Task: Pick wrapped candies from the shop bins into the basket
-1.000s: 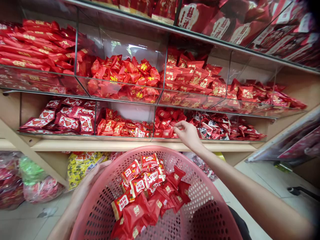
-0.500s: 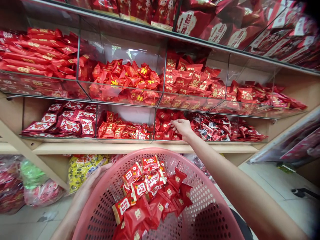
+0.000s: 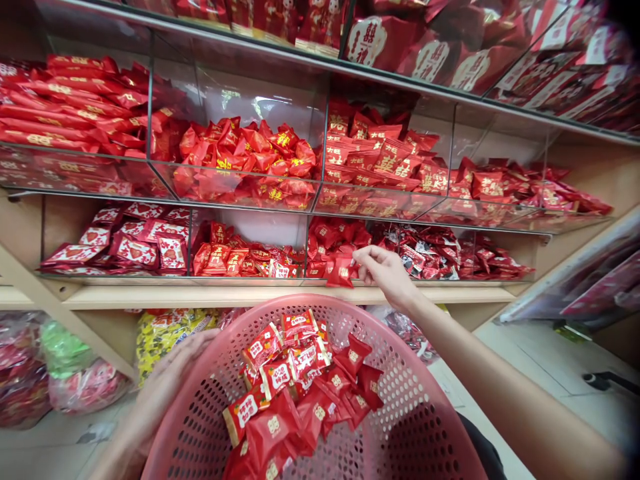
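Observation:
My right hand (image 3: 383,270) pinches a small red candy packet (image 3: 341,272) by its edge, at the front of the lower shelf bin. Behind it, more red packets (image 3: 333,233) of a like kind fill that compartment. My left hand (image 3: 177,367) lies against the left outer side of a pink perforated plastic basket (image 3: 440,407) and holds it; some of its fingers are hidden. Inside the basket is a pile of red wrapped candies (image 3: 277,377), some with white labels and gold ends, others plain red with a gold mark.
Clear-fronted bins of red packets (image 3: 250,157) line the shelves above. Beside my right hand are red and black wrapped sweets (image 3: 425,250). A wooden ledge (image 3: 165,297) runs just beyond the basket. Below it are a yellow bag (image 3: 160,337) and other plastic bags (image 3: 85,383) on the tiled floor.
My right hand has drawn a red candy packet out from the bin's pile, toward the front edge and slightly down. My left hand and the basket have barely moved.

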The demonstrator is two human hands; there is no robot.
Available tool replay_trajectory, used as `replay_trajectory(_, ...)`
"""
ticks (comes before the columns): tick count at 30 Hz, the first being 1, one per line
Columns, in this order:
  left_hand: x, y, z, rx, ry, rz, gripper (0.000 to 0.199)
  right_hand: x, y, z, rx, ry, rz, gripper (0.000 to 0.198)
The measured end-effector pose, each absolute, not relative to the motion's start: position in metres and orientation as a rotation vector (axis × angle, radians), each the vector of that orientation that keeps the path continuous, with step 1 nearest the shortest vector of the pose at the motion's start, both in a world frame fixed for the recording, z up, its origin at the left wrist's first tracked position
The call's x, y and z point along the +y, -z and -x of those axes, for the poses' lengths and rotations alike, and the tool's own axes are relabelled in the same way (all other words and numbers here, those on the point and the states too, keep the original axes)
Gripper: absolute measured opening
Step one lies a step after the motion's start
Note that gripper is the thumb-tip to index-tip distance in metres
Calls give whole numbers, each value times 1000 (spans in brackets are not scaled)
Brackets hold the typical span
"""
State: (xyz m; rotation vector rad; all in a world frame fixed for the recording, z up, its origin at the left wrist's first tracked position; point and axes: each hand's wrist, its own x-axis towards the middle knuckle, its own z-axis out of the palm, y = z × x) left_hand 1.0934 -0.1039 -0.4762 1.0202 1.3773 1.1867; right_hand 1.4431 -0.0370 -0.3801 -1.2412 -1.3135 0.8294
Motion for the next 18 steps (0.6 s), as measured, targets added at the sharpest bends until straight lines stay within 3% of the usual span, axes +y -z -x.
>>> replay_trajectory(4, -104, 441, -1098, 1647, -1066, -1574, 41, -65, 385, -1433, -1664, -1056, 1201, 26)
replay_trajectory(8, -104, 401, -1138, 1303, -842, -1948, 32, -83, 391, -1412, -1906, -1261, 1086, 24)
replay_trajectory(18, -99, 398, -1192, 947, -493, -1899, 26, -106, 398, -1389, -1918, -1387, 1013, 23)
